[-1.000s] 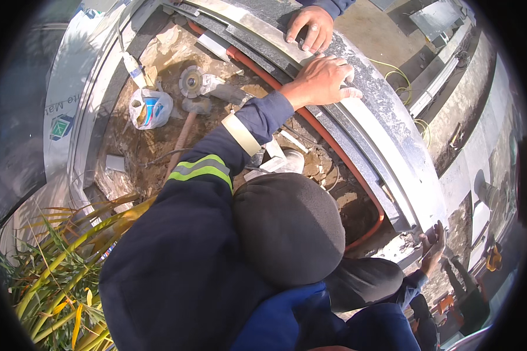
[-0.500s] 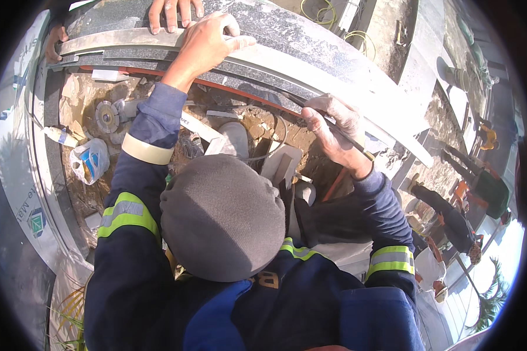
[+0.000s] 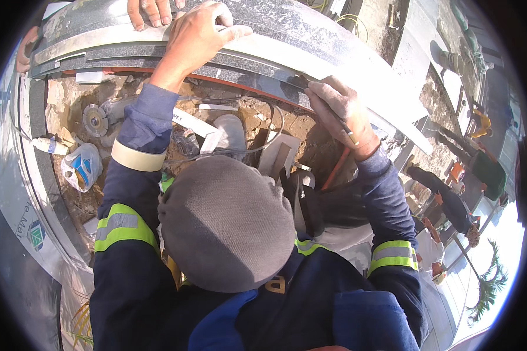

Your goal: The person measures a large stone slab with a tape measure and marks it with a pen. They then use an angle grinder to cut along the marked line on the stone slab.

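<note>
My left hand lies over a long pale strip on the speckled stone edging, fingers curled on it and thumb stretched out. My right hand grips a slim dark pencil-like tool against the inner edge, right of my left hand. Another person's hand rests on the edging beyond my left hand, and another hand shows at its far left end. An orange-red pipe runs under the layered stone edge. A grey cap covers the lower middle of the view.
An angle grinder, plastic bag, white bottle and offcuts lie on rubble inside the curved border. A yellow hose lies beyond the edging. Several people are at the right, near long slabs.
The view has swung round, putting the edging across the top. My right hand has moved from the edging's right end inward onto the inner edge, with the dark tool now visible in it.
</note>
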Motion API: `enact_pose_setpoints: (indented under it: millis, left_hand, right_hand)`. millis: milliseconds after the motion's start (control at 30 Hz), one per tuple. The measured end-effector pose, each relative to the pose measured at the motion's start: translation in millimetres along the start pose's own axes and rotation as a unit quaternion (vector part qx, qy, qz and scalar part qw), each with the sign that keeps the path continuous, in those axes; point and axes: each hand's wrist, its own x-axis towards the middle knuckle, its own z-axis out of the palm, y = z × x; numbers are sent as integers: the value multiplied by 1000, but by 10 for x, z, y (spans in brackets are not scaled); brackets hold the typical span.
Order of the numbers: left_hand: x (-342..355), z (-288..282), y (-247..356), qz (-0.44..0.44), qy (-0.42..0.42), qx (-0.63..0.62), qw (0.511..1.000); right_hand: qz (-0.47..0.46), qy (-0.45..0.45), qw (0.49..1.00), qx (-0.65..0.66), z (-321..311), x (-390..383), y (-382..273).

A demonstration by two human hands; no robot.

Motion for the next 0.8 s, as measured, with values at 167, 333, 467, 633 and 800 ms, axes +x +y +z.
enact_pose_setpoints:
  millis: [167,333,467,633,800]
  left_hand:
    - [67,90,-166,54,-3,87,995]
    - [85,113,-183,43,-26,93,994]
    - [128,167,-207,36,-38,97,994]
    - [85,83,-182,24,-29,81,996]
    - [119,18,-313,32,-30,23,999]
  right_hand:
    - [180,19,983,-22,-706,-1149,343]
    - [292,35,953,-74,-1186,-2003,664]
    - [324,72,936,-114,-1385,-2415,761]
    - [456,159,875,-41,-1242,-2127,477]
    - [311,110,941,74,-787,-1268,9]
